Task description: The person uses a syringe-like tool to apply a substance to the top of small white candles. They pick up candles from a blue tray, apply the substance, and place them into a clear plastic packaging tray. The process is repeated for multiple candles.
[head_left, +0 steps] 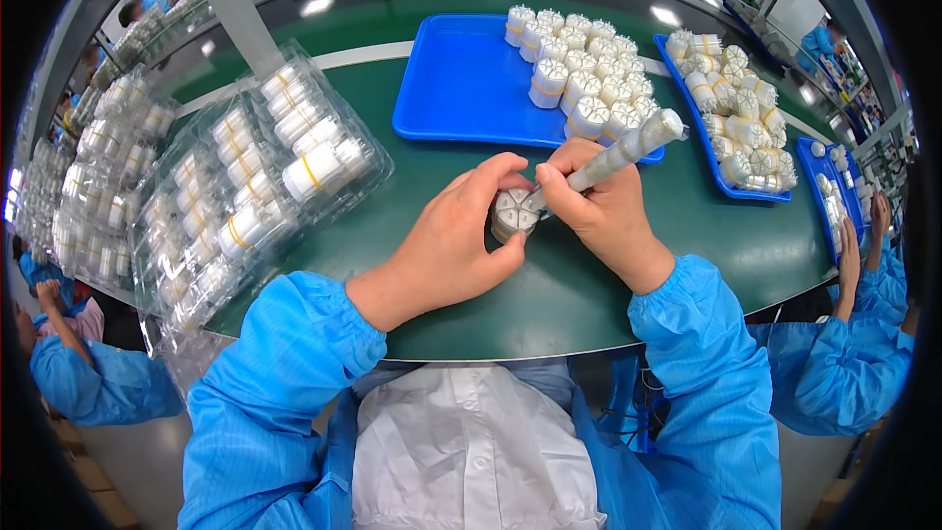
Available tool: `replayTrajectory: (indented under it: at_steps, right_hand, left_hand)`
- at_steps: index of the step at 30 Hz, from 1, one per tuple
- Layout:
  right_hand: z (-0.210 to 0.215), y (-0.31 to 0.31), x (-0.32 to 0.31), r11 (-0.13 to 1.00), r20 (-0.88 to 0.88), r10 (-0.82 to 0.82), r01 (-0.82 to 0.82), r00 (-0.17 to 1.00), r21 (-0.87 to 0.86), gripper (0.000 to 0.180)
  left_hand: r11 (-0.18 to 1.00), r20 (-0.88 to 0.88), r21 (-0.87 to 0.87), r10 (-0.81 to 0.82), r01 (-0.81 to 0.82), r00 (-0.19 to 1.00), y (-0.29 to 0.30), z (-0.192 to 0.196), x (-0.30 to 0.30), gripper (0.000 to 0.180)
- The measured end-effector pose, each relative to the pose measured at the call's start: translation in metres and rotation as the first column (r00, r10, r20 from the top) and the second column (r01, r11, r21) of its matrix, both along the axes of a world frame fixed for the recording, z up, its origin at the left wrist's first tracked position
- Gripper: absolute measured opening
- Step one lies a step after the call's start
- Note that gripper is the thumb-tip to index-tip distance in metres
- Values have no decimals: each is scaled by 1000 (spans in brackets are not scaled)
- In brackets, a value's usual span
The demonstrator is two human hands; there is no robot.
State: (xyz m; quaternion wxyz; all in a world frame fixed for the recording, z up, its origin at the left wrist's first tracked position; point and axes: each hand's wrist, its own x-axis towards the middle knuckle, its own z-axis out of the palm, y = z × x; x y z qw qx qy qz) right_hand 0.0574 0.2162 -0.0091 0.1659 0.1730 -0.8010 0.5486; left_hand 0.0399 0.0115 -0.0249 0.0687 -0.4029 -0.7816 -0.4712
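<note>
The left hand is cupping a segmented white cylinder between thumb and fingers, while the right hand is gripping a thick grey-wrapped tool, its lower end at the cylinder's right. Just beyond both hands, a blue tray is holding standing white parts along its right, bare floor showing leftward. Farther right, a second tray is carrying a jumbled pile. Left of the left hand, clear plastic packs are bearing yellow-banded rows. Green tabletop is stretching between, its near edge curving below the wrists.
</note>
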Motion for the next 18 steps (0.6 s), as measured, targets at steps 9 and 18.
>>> replayTrajectory:
  at_steps: [9, 18]
  right_hand:
    - [7, 1, 2, 996, 32, -57, 60, 998, -67, 19]
    - [1, -2, -2, 1000, 46, -17, 17, 999, -5, 17]
  left_hand:
    - [998, 66, -51, 41, -38, 997, -1, 1, 3, 69]
    - [998, 201, 1, -57, 58, 978, -8, -1, -2, 59]
